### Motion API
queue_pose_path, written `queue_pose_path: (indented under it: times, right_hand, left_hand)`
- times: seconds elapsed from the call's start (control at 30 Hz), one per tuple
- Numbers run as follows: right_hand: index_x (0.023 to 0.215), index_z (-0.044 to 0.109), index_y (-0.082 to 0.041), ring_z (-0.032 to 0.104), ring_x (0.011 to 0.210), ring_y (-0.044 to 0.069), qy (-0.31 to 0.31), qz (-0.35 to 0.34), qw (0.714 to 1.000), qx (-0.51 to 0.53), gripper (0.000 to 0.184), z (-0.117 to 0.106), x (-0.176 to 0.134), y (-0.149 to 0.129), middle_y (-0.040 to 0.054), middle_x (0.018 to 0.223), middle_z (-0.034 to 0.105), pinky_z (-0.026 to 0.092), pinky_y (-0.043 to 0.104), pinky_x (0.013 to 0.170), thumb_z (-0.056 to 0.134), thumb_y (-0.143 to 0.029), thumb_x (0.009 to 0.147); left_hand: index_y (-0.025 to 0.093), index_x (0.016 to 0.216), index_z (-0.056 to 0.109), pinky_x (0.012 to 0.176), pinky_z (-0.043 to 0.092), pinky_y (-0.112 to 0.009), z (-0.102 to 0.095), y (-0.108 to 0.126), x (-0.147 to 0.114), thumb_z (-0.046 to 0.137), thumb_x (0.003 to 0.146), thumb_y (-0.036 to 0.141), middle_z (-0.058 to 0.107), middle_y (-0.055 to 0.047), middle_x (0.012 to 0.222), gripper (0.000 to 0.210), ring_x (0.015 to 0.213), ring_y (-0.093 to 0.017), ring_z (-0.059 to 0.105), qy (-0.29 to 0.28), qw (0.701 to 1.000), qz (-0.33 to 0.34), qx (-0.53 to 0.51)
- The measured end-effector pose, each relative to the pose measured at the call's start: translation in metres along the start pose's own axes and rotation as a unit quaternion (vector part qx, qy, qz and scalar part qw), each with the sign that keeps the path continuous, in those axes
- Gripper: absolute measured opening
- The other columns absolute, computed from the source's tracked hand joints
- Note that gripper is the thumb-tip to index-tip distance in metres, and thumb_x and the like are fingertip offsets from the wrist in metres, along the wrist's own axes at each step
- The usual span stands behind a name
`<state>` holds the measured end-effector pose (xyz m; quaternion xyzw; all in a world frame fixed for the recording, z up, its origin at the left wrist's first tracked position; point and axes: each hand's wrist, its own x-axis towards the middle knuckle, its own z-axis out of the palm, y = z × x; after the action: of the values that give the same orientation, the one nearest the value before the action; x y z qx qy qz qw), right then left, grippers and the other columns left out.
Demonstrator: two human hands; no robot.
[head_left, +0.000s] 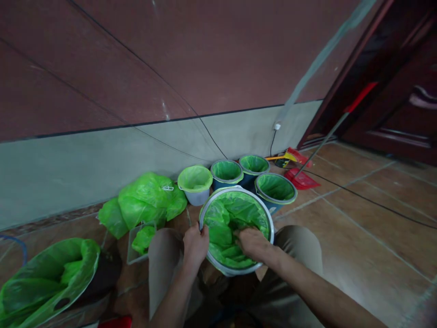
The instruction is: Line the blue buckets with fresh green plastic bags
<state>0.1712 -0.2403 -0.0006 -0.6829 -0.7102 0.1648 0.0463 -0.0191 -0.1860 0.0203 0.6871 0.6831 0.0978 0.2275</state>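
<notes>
Between my knees is a bin with a pale grey rim [270, 214], lined with a green plastic bag [218, 218]. My left hand [196, 245] grips the rim on its left side, fingers closed around the edge. Down inside the bin, my right hand [251, 242] presses against the liner; its fingertips are partly hidden by folds of green plastic, so I cannot make out whether it pinches the bag. Just beyond stand several lined bins, among them a white bucket [197, 197] and a dark bin [276, 187].
To the left lie a heap of green bags [146, 198], a clear tray [131, 255] and a large bag-lined container [97, 282]. A red dustpan [302, 179] with a long handle stands at the right. A black cable [368, 187] crosses the floor; a wall [102, 177] runs behind.
</notes>
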Motion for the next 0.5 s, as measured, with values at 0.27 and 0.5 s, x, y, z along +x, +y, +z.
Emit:
queue_pose_path:
  times: [0.27, 0.5]
  right_hand:
    - [0.130, 0.053, -0.007, 0.060, 0.108, 0.029, 0.187, 0.206, 0.956, 0.095, 0.050, -0.026, 0.020, 0.061, 0.0193, 0.118, 0.064, 0.045, 0.037, 0.090, 0.055, -0.031, 0.086]
    - [0.085, 0.071, -0.012, 0.066, 0.072, 0.020, 0.067, 0.289, 0.881, 0.370, 0.019, 0.054, 0.046, 0.094, 0.0075, 0.072, 0.071, 0.046, 0.022, 0.060, 0.066, -0.025, 0.074]
  left_hand:
    - [0.014, 0.080, 0.067, 0.070, 0.045, -0.028, 0.018, -0.026, 0.034, 0.048, 0.088, 0.030, 0.070, -0.011, 0.082, 0.026, 0.085, -0.023, 0.067, 0.002, 0.995, -0.025, -0.094]
    - [0.017, 0.091, 0.069, 0.079, 0.049, -0.030, 0.040, -0.041, 0.076, 0.060, 0.083, 0.041, 0.072, -0.009, 0.091, 0.027, 0.092, -0.024, 0.067, 0.043, 0.980, -0.052, -0.185]
